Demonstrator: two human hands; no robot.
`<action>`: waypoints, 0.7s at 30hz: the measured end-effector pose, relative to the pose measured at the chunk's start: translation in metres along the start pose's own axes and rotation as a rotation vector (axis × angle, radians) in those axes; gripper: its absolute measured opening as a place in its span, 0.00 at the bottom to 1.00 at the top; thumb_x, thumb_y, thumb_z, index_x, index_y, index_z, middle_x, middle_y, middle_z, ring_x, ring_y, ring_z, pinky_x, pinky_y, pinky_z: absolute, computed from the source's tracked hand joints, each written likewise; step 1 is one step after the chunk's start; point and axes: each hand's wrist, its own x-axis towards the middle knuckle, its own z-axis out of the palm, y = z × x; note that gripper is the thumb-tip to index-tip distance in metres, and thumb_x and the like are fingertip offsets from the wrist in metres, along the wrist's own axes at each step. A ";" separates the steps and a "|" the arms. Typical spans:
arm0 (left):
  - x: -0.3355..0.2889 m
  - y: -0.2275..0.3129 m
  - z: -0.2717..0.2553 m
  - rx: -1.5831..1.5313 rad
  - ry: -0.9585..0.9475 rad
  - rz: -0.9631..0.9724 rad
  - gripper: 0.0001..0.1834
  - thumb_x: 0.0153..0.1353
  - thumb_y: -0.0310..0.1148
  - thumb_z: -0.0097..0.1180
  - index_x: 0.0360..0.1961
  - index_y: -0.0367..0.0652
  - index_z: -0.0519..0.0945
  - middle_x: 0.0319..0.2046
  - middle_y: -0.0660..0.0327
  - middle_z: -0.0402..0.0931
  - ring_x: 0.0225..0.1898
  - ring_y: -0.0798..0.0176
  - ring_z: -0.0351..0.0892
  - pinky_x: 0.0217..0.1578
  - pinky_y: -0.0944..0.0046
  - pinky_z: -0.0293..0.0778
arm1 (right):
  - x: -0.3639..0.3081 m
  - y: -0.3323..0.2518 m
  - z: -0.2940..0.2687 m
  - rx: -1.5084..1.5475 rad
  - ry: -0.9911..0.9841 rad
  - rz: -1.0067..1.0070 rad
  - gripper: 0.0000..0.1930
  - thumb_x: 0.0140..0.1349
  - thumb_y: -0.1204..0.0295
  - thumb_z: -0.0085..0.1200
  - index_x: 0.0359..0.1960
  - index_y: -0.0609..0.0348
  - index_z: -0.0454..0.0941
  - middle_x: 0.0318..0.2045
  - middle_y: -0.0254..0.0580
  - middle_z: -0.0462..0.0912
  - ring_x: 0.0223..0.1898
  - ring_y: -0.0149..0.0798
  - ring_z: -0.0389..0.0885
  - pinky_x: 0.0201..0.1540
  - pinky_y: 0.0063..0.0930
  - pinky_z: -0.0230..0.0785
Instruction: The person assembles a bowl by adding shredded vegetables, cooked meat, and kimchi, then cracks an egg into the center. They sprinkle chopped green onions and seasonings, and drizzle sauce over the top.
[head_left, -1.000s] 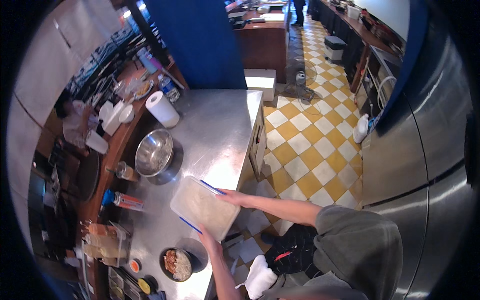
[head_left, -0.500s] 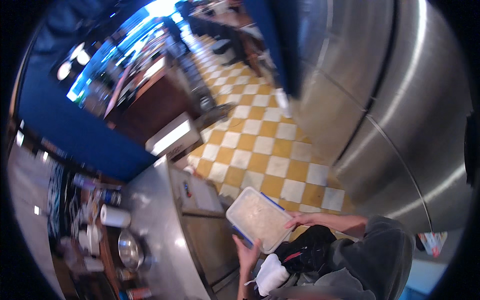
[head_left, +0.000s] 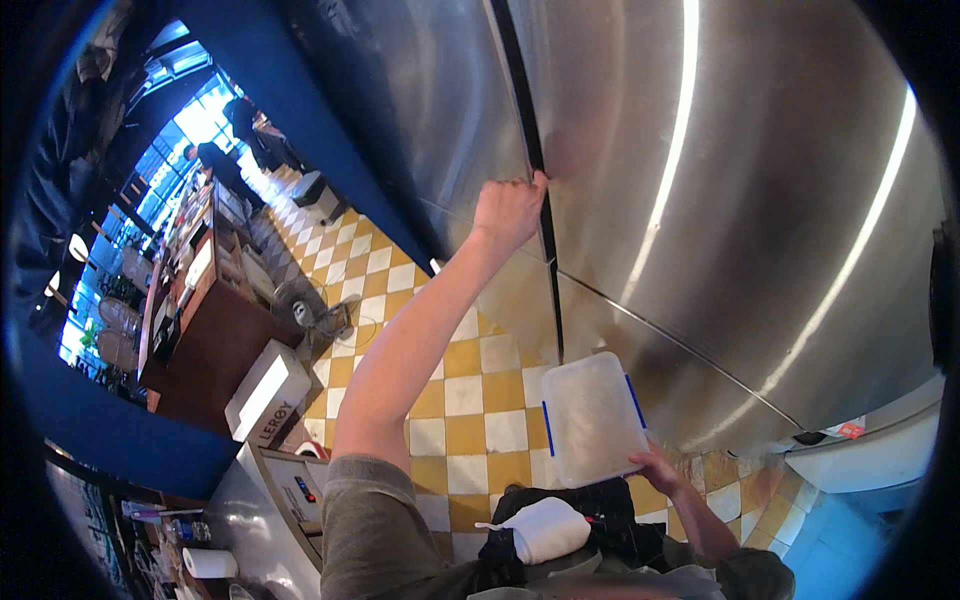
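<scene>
A lidded plastic food container with a frosted lid and blue side clips is held level before my body. My right hand grips it by its near right corner, fingers partly hidden beneath. My left arm is stretched forward, and my left hand has its fingers curled at the dark vertical gap beside a tall stainless steel door. The fingertips are hidden in that gap. The door looks closed. What the container holds shows only as a pale mass through the lid.
A white cloth hangs at my waist. To the left stand a steel counter with a paper roll, a white foam box and a brown counter. A fan stands on the checkered floor. People are far off.
My left hand has let go of the container and reached up to the steel door's edge. The container has shifted right, now in my right hand alone. The view has turned toward the steel doors.
</scene>
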 end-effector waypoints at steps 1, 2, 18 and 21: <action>0.007 -0.008 0.004 0.007 0.023 0.048 0.31 0.57 0.31 0.48 0.64 0.51 0.62 0.25 0.60 0.79 0.26 0.59 0.82 0.23 0.62 0.73 | -0.006 -0.001 -0.001 0.032 0.051 0.007 0.37 0.51 0.59 0.59 0.63 0.53 0.59 0.52 0.37 0.72 0.51 0.35 0.72 0.49 0.35 0.69; 0.011 -0.007 0.001 0.014 -0.024 0.049 0.32 0.56 0.31 0.48 0.65 0.53 0.60 0.26 0.59 0.79 0.28 0.59 0.82 0.23 0.61 0.73 | -0.007 0.010 -0.014 0.076 0.065 -0.026 0.36 0.51 0.60 0.58 0.62 0.55 0.60 0.51 0.39 0.73 0.50 0.37 0.73 0.47 0.35 0.71; -0.078 -0.057 -0.008 -0.332 -0.026 0.102 0.21 0.50 0.29 0.54 0.48 0.47 0.68 0.31 0.54 0.80 0.30 0.50 0.81 0.29 0.53 0.77 | -0.012 -0.018 0.058 0.201 0.266 -0.194 0.30 0.50 0.57 0.55 0.52 0.64 0.71 0.50 0.48 0.76 0.51 0.47 0.73 0.53 0.43 0.64; -0.189 -0.102 -0.002 -0.488 0.243 -0.037 0.22 0.51 0.30 0.54 0.50 0.48 0.68 0.41 0.48 0.73 0.37 0.48 0.77 0.34 0.53 0.75 | -0.010 -0.030 0.089 0.185 0.232 -0.252 0.26 0.49 0.58 0.56 0.47 0.62 0.75 0.48 0.45 0.77 0.49 0.44 0.74 0.53 0.40 0.64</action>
